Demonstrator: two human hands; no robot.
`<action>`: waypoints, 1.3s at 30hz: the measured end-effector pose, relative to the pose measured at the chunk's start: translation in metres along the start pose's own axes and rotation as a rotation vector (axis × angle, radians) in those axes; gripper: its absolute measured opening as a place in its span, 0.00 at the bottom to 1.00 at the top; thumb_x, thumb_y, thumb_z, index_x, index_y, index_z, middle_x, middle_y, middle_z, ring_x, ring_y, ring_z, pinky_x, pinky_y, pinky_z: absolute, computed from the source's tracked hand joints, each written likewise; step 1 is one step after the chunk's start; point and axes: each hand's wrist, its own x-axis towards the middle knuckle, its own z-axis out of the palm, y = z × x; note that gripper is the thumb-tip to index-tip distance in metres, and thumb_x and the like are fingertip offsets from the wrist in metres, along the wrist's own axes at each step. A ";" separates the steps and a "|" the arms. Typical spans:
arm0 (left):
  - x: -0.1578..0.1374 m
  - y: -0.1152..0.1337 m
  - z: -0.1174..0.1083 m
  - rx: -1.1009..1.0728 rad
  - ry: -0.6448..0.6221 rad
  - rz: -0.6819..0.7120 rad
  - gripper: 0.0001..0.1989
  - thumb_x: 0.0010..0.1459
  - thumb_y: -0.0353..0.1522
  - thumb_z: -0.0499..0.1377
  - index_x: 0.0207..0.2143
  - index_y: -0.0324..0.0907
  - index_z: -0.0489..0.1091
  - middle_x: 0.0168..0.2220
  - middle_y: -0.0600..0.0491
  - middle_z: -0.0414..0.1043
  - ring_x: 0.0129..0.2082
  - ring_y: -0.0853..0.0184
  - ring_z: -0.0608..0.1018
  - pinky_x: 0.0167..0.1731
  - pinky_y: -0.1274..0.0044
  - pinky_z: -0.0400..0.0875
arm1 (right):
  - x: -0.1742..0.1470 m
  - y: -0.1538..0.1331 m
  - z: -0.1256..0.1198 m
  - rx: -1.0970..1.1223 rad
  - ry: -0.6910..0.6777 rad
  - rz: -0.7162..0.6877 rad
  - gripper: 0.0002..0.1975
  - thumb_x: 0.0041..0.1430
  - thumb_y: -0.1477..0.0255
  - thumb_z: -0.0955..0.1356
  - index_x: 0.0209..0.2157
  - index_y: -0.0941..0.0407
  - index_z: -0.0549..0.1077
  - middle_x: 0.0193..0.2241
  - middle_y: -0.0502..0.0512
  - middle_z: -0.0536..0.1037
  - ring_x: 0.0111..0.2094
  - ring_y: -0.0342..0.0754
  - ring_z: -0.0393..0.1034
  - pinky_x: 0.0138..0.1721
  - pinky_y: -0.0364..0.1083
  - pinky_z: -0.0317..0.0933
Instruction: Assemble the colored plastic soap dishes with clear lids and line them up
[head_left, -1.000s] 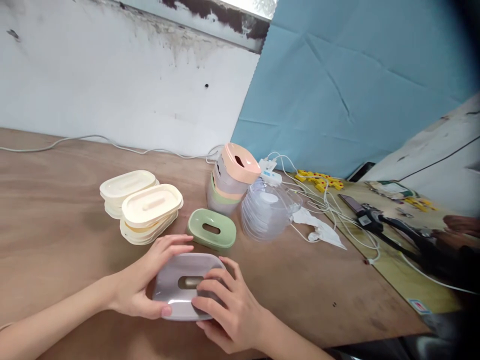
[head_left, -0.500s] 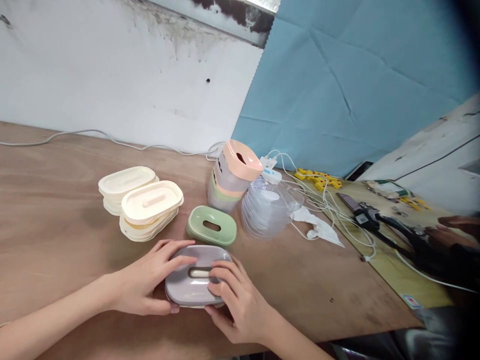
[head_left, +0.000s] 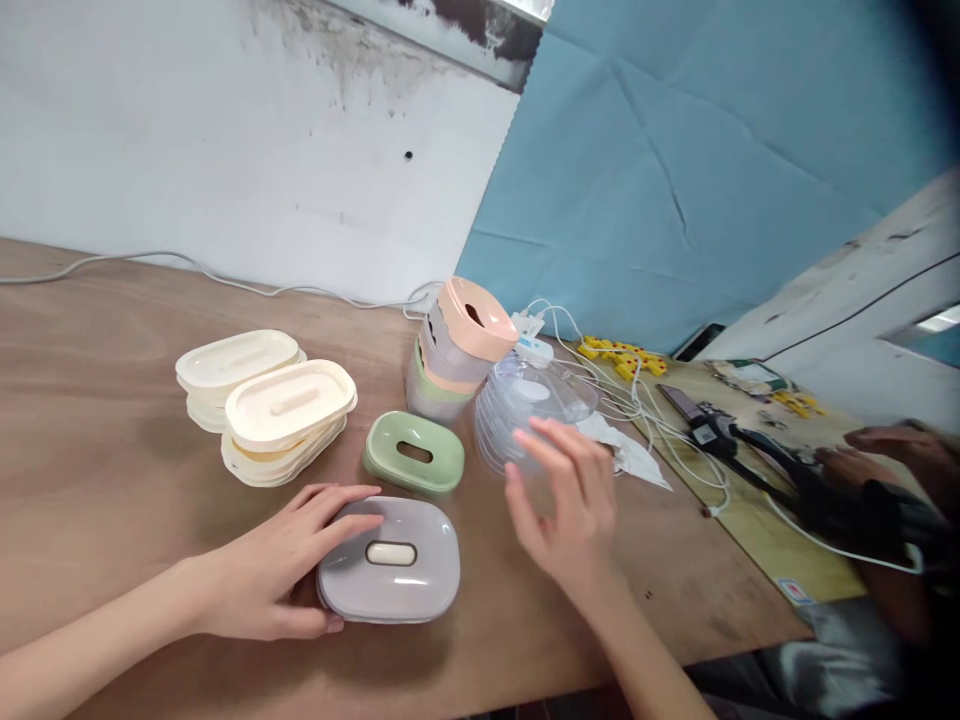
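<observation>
A glossy grey oval box (head_left: 427, 580) with a slot in its top lies near the front of the table, with something cream showing through the slot. My left hand (head_left: 270, 565) grips its left end, fingertips on top and thumb low on the near side. Off to the right, my right hand (head_left: 570, 500) is raised with fingers apart and nothing in them. It is nearest to a stack of clear plastic pieces (head_left: 499, 425), partly covering them. Just behind the grey box sits a green slotted oval cover (head_left: 442, 465).
Stacks of cream oval pieces (head_left: 289, 405) lie to the left. Behind the green cover leans a tall stack of peach, grey and green covers (head_left: 454, 350). White cables (head_left: 705, 470), crumpled tissue (head_left: 637, 460) and yellow parts (head_left: 622, 355) are on the right. Another person's hand (head_left: 847, 465) is at far right.
My right hand has let go of the grey box and moved up and right toward the clear pieces. My left hand stays on the box. The view has shifted slightly.
</observation>
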 end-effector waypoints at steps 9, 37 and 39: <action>0.000 -0.001 0.001 -0.024 -0.025 -0.043 0.44 0.48 0.29 0.64 0.64 0.55 0.47 0.66 0.48 0.48 0.64 0.49 0.56 0.60 0.58 0.57 | 0.026 0.046 0.006 -0.264 -0.277 0.156 0.07 0.64 0.71 0.63 0.35 0.57 0.72 0.45 0.60 0.77 0.53 0.65 0.66 0.49 0.61 0.60; -0.002 -0.004 0.002 -0.117 0.030 -0.094 0.58 0.48 0.33 0.67 0.67 0.54 0.28 0.67 0.46 0.50 0.63 0.48 0.60 0.59 0.57 0.59 | -0.030 -0.034 0.007 1.422 -0.503 1.524 0.26 0.46 0.54 0.75 0.40 0.58 0.71 0.25 0.50 0.75 0.20 0.39 0.64 0.22 0.39 0.57; -0.003 -0.006 0.003 -0.100 0.043 -0.092 0.56 0.49 0.35 0.67 0.67 0.54 0.29 0.68 0.46 0.48 0.63 0.47 0.60 0.59 0.57 0.59 | -0.032 -0.038 0.007 1.334 -0.513 1.397 0.26 0.50 0.54 0.73 0.44 0.57 0.71 0.27 0.50 0.75 0.23 0.41 0.66 0.24 0.40 0.59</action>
